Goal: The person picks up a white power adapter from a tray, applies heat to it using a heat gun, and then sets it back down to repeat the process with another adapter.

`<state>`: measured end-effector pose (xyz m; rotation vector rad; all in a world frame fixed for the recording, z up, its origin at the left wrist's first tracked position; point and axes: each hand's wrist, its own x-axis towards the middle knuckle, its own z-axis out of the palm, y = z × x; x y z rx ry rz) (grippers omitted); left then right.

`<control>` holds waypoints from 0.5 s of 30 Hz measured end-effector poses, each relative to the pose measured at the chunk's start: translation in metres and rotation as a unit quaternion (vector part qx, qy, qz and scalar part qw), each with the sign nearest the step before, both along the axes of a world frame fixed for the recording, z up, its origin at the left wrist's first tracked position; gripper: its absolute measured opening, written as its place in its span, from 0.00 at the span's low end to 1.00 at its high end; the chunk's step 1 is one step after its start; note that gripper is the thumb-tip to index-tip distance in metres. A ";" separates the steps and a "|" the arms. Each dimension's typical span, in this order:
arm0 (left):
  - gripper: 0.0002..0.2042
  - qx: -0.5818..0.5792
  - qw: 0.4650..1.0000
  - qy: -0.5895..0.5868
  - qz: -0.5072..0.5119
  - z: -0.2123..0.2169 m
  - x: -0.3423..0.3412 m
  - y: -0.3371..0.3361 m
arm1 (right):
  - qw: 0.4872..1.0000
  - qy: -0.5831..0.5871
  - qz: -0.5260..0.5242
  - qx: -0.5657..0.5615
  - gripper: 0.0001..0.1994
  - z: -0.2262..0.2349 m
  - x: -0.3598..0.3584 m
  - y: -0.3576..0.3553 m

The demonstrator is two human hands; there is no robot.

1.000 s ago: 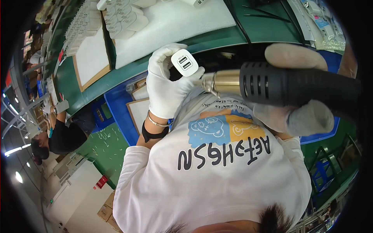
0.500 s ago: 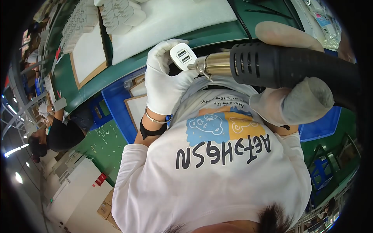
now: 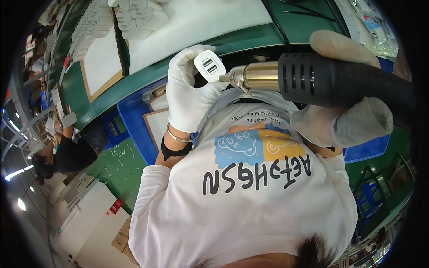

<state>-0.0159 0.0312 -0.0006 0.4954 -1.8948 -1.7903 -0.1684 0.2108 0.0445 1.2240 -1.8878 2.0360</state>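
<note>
Pinched in my white-gloved left hand (image 3: 187, 91) is a white USB charger (image 3: 209, 66), its face with two ports turned up. My right hand (image 3: 328, 120), also in a pale covering, is closed around a hot-air gun (image 3: 301, 77) with a black slotted body. The gun's brass-coloured metal nozzle (image 3: 261, 76) points left, its thin tip beside the charger's lower right edge; whether they touch I cannot tell. Thumb and fingers of the right hand show on both sides of the gun, while its palm is hidden.
On the green bench (image 3: 250, 36) lies a white foam sheet (image 3: 196, 27), with rows of white parts (image 3: 140, 20) at the far left. Black cables (image 3: 277, 22) cross the bench. A blue bin (image 3: 136, 123) stands below its edge. Another person (image 3: 71, 154) sits at left.
The hot-air gun and my right hand have shifted right, drawing the nozzle a little back across the charger's edge. The charger has moved slightly left in my left hand.
</note>
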 end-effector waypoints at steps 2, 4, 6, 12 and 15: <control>0.30 -0.001 1.000 -0.005 0.000 0.003 -0.001 0.001 | 1.000 -0.008 -0.024 -0.003 0.36 -0.001 -0.002 0.002; 0.30 -0.003 1.000 -0.015 0.003 0.005 -0.003 0.002 | 0.999 -0.016 -0.048 -0.007 0.35 -0.001 -0.003 0.003; 0.30 0.005 1.000 -0.012 0.005 0.004 -0.002 0.001 | 0.997 -0.025 -0.070 -0.011 0.35 -0.002 -0.004 0.004; 0.28 0.060 0.997 -0.051 0.011 0.011 -0.001 0.001 | 0.989 -0.047 -0.137 -0.025 0.33 -0.003 -0.008 0.004; 0.27 0.106 0.991 -0.084 -0.019 0.018 0.003 -0.006 | 0.983 -0.056 -0.171 -0.034 0.33 -0.003 -0.008 0.006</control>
